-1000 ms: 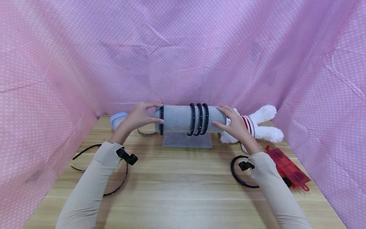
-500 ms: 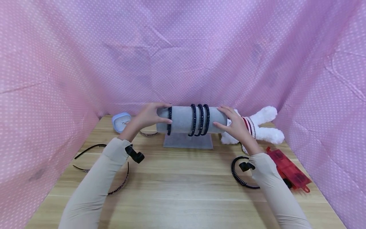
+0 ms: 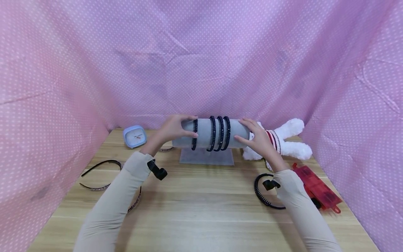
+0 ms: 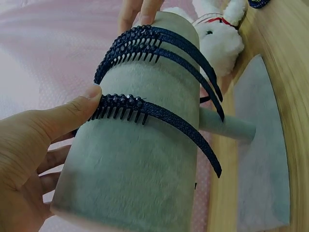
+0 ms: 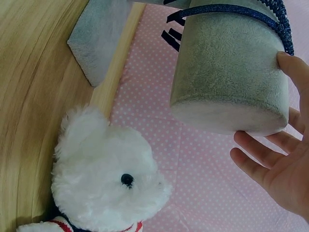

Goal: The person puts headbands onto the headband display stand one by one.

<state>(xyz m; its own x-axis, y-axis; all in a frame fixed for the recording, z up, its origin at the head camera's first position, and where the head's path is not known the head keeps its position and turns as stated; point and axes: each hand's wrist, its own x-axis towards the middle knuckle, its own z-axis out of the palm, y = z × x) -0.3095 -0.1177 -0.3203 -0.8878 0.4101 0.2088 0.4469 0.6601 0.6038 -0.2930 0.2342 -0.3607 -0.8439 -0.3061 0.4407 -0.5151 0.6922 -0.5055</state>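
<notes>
Clock positions run from the grey roll (image 3: pixel 203 133), head view.

Slim dark headband (image 3: pixel 97 164): 8 o'clock, on the wood-grain table (image 3: pixel 195 217); curve partly covered by the beige left sleeve (image 3: pixel 108 206). The dark arc (image 3: pixel 138 199) past that sleeve, between 7 and 8, is perhaps another headband; its ends are hidden.

Pale blue clock (image 3: pixel 134 136): 9 o'clock, rounded-square; dial marks too small to read.

Left hand (image 3: pixel 173 127): thumb and forefinger pinch a toothed headband (image 3: pixel 195 138) on the roll's left part; other fingers pass behind, partly concealed. Band navy, beaded, comb-toothed, with a fabric-like tail.

Roll: horizontal napped cylinder, on a stem above a flat grey base (image 3: pixel 206 159) at 6 o'clock.

Three headbands (image 3: pixel 221 129): beaded, side by side around the roll, right of the pinched one.

Right hand (image 3: pixel 259 140): fingers spread about the roll's right end, thumb touching its side.

Black headband (image 3: pixel 258 191): between 4 and 5, ridged, partly beneath the right sleeve (image 3: pixel 299 206).

White plush toy (image 5: pixel 106 176): 3 o'clock, shaggy, red-striped garment; head mostly behind the right hand in the head view.

Red translucent case (image 3: pixel 318 183): 4 o'clock; contents indistinct.
</notes>
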